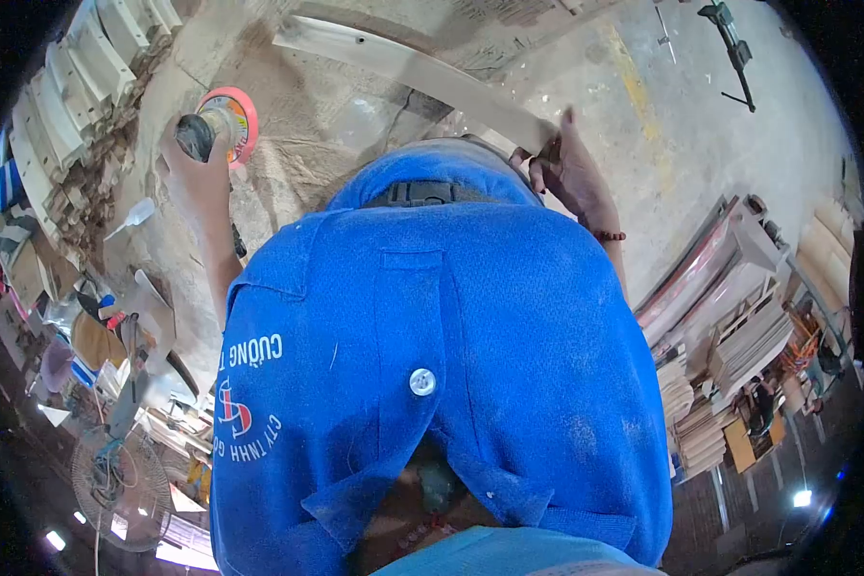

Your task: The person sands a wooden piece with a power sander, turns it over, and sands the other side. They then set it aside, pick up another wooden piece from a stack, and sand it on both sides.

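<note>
My left hand is wrapped round the dark knob of a round power tool with a pink rim, which looks like a sander. A long, pale, slightly curved board runs from the upper left down to the right. At its right end is my right hand, with some fingers curled at the board's edge and one digit stretched up. A bead bracelet is on that wrist. The middle of the board's lower edge lies near my blue clothing.
Stacked curved pieces line the upper left. A white scoop-like item lies on the dusty floor. The fan stands lower left. A black tool is at the upper right, long boards at the right. A person is far off, lower right.
</note>
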`<state>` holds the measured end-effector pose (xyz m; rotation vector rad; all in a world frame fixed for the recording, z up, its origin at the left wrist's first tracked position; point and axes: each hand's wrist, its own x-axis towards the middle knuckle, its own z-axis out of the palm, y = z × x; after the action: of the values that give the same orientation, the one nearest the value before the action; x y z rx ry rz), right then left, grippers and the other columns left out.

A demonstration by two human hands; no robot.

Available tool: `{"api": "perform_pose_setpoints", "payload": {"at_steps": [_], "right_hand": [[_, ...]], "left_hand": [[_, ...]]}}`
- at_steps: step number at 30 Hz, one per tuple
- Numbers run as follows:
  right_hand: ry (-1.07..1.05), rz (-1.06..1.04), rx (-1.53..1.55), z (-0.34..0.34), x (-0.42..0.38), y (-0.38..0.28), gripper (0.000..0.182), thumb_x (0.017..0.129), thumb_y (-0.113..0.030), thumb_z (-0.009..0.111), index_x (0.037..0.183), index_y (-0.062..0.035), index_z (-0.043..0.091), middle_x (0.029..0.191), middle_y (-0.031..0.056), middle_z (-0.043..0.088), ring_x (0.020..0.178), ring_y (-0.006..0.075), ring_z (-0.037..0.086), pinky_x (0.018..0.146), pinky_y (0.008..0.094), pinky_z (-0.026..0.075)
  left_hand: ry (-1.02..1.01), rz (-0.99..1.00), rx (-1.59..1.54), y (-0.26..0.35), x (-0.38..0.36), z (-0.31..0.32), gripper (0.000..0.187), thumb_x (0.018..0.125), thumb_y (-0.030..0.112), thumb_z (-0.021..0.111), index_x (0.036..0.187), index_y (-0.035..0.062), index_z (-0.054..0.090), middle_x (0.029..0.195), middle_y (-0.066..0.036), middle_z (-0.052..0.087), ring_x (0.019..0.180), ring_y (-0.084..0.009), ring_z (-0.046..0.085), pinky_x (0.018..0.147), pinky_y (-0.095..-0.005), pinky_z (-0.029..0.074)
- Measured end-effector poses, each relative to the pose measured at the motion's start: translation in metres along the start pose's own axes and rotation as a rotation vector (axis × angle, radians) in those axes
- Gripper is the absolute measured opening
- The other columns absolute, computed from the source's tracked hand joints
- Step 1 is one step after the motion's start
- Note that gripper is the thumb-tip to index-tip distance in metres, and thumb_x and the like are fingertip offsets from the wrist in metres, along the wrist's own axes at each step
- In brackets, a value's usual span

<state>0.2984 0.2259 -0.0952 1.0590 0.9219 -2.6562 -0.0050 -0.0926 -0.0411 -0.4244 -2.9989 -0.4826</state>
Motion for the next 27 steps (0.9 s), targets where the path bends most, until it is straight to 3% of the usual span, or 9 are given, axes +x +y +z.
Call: {"api": "perform_pose_setpoints", "payload": {"at_steps": [4,7,11,14,15,17,20,23,27], "right_hand": [[0.047,-0.209,-0.166,0.016,0.006,-0.01,0.046,0.1,-0.034,0.057,0.13,0.0002,0.056,0.1,0.0133,0.067,0.07,0.0152,0.063,0.065,0.0264,0.051],[0.08,-0.631,-0.419,0.032,0.016,-0.024,0.033,0.093,-0.012,0.065,0.125,-0.0011,0.063,0.118,0.0078,0.06,0.103,0.0144,0.061,0.085,0.0282,0.052],[0.209,-0.726,-0.851,0.024,0.03,-0.016,0.048,0.087,-0.003,0.067,0.134,-0.0074,0.057,0.114,0.0075,0.058,0.105,0.0152,0.061,0.086,0.0301,0.051],[0.264,-0.665,-0.763,0.028,0.032,-0.01,0.051,0.084,-0.01,0.072,0.132,-0.0069,0.056,0.11,0.01,0.062,0.099,0.0197,0.064,0.084,0.0335,0.051],[0.252,-0.668,-0.759,0.029,0.03,-0.016,0.051,0.084,-0.01,0.072,0.132,-0.0069,0.056,0.11,0.01,0.062,0.099,0.0197,0.064,0.084,0.0335,0.051],[0.361,-0.684,-1.618,0.043,0.031,-0.038,0.047,0.08,-0.026,0.076,0.12,-0.0073,0.06,0.106,0.0141,0.065,0.101,0.0277,0.065,0.08,0.038,0.051],[0.262,-0.544,-1.945,0.062,0.032,-0.048,0.045,0.075,-0.037,0.076,0.106,-0.0079,0.06,0.095,0.0181,0.068,0.096,0.0364,0.065,0.074,0.044,0.052],[0.267,-0.326,-1.874,0.073,0.044,-0.032,0.044,0.074,-0.037,0.076,0.102,-0.0075,0.06,0.088,0.0191,0.07,0.087,0.0388,0.067,0.07,0.0465,0.053],[0.393,-0.318,-1.79,0.077,0.053,-0.015,0.037,0.075,-0.037,0.074,0.095,-0.0078,0.062,0.084,0.0182,0.07,0.082,0.0388,0.068,0.07,0.0472,0.054]], "left_hand": [[-0.004,-0.01,0.028,0.004,-0.001,-0.003,0.065,0.077,0.03,0.077,0.135,0.0192,0.05,0.126,-0.021,0.052,0.115,-0.0389,0.055,0.092,-0.047,0.049],[-0.001,-0.034,0.07,0.002,0.001,-0.003,0.068,0.074,0.029,0.079,0.135,0.019,0.05,0.127,-0.021,0.052,0.116,-0.0384,0.054,0.092,-0.0475,0.049],[0.021,-0.032,0.072,0.0,0.0,-0.001,0.071,0.071,0.029,0.08,0.135,0.0186,0.05,0.124,-0.02,0.056,0.112,-0.0394,0.057,0.091,-0.0478,0.048],[0.093,0.035,0.065,-0.011,0.005,0.005,0.072,0.07,0.03,0.08,0.134,0.018,0.05,0.122,-0.017,0.059,0.105,-0.0405,0.06,0.089,-0.0471,0.049],[-0.027,-0.024,-0.008,-0.003,0.009,0.0,0.07,0.07,0.027,0.08,0.133,0.0151,0.051,0.122,-0.018,0.059,0.107,-0.0373,0.061,0.091,-0.0451,0.049],[-0.132,-0.072,-0.108,-0.002,0.019,-0.015,0.068,0.07,0.023,0.081,0.131,0.0116,0.052,0.121,-0.019,0.06,0.109,-0.0332,0.061,0.095,-0.0421,0.048],[-0.069,0.058,-0.066,0.016,0.024,-0.023,0.068,0.07,0.024,0.08,0.13,0.0107,0.052,0.118,-0.019,0.061,0.108,-0.034,0.061,0.094,-0.0424,0.048],[-0.181,0.085,-0.093,0.069,0.02,-0.029,0.066,0.069,0.025,0.079,0.127,0.009,0.054,0.112,-0.019,0.063,0.106,-0.0355,0.06,0.09,-0.045,0.05],[-0.274,0.456,-0.184,0.129,-0.014,0.003,0.053,0.074,0.022,0.072,0.125,0.0208,0.058,0.107,-0.022,0.062,0.104,-0.0409,0.06,0.086,-0.0499,0.052]]}}
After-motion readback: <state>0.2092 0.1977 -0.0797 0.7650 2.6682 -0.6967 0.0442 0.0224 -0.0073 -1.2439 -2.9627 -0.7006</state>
